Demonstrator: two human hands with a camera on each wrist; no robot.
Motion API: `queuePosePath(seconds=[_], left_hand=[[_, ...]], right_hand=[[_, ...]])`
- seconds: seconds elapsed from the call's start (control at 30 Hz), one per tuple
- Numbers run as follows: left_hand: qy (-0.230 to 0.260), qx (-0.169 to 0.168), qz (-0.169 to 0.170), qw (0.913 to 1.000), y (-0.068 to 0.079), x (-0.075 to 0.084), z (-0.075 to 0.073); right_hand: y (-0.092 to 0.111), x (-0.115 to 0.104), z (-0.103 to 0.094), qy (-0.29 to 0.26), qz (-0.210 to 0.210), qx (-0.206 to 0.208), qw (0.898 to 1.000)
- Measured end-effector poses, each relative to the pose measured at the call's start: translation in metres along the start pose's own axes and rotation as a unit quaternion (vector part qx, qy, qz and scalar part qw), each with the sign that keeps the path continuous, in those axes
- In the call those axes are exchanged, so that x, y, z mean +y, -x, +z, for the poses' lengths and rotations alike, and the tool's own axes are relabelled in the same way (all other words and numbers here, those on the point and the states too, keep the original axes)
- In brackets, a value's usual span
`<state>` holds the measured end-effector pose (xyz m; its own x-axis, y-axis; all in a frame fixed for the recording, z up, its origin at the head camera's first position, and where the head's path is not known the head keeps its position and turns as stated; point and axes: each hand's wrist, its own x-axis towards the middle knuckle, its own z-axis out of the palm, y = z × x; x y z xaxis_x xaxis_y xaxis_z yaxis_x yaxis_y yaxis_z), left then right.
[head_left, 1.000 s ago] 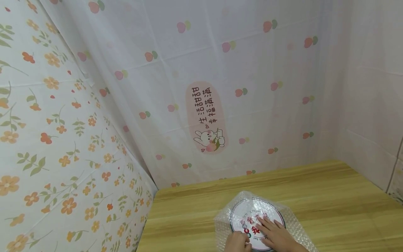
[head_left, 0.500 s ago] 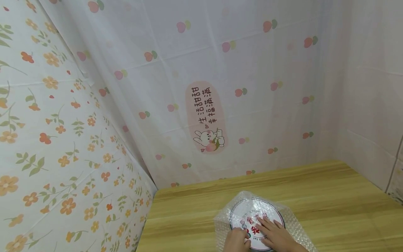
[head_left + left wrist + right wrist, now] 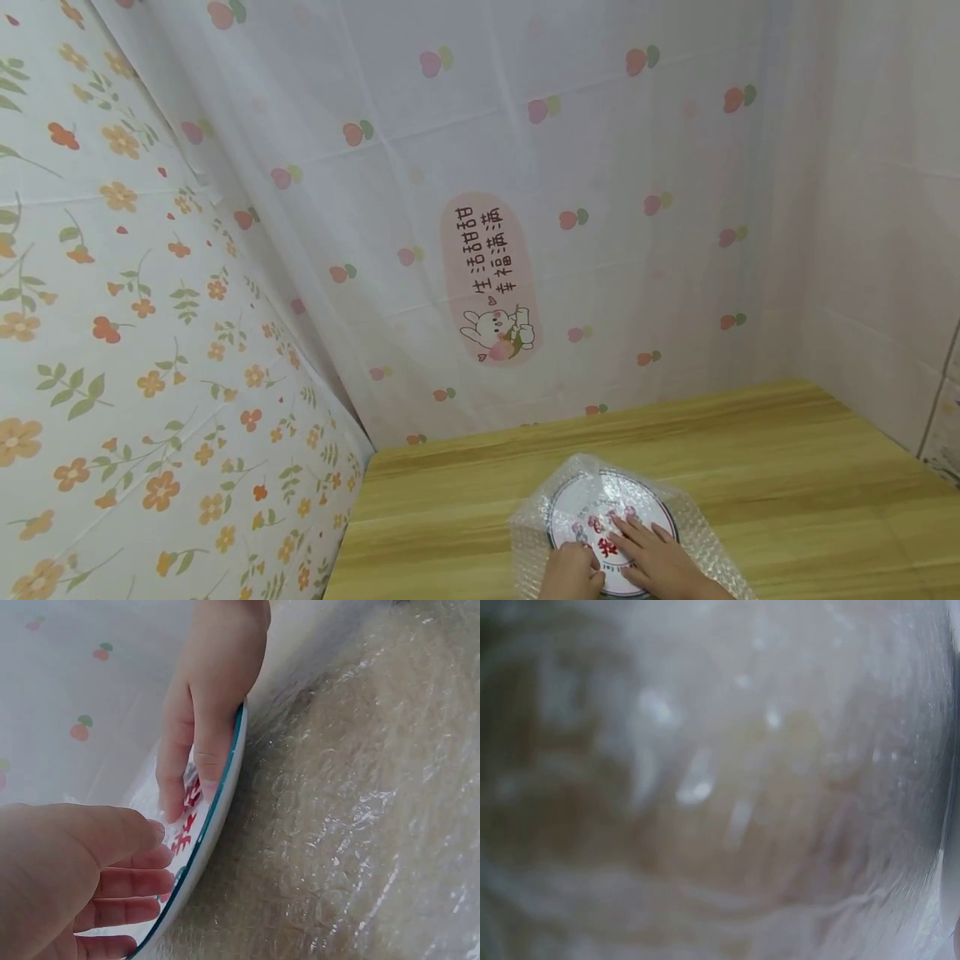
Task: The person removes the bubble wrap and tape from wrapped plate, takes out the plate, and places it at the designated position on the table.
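Observation:
A round white plate (image 3: 581,504) with a dark rim and red lettering lies on bubble wrap (image 3: 708,533) near the table's front. My right hand (image 3: 663,562) lies spread on the plate's right side, fingers straight across the lettering. At the lower left of the plate, my left hand (image 3: 568,573) is bent over its face with curled fingers. In the left wrist view the left fingers (image 3: 135,882) are at the inner face, just inside the teal rim; nothing shows in their grasp. The right wrist view holds only blurred, shiny plastic (image 3: 705,787).
The wood-grain table (image 3: 450,492) spreads out around the wrap. Behind it hangs a pale curtain (image 3: 600,292) with heart prints and a rabbit picture. A flowered sheet (image 3: 172,375) borders the left side, and a pale wall covering (image 3: 885,275) the right.
My left hand has slid slightly right over the plate, covering a bit more of the coloured print at its lower left. The right hand and plate stay put.

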<state>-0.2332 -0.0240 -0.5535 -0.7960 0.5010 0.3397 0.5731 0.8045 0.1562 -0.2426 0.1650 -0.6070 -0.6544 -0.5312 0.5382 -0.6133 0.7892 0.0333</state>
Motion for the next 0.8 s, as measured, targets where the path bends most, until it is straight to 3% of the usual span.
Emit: queuePosePath(seconds=[0.23,0.57,0.8], left_hand=[[-0.009,0.006,0.014,0.9998,-0.0004,-0.0031,0.0039],[0.002,-0.014,-0.008,0.9999,-0.0019,-0.0013,0.0008],[-0.007,0.021,0.009,0.9997,-0.0023,-0.0042,0.0047]], right_hand=[[-0.0013,0.0,-0.0016,-0.004,0.0,-0.011,1.0],[0.0032,0.0014,0.0048,0.01,-0.002,0.014,1.0],[0.0015,-0.0001,0.003,-0.007,0.007,-0.009,1.0]])
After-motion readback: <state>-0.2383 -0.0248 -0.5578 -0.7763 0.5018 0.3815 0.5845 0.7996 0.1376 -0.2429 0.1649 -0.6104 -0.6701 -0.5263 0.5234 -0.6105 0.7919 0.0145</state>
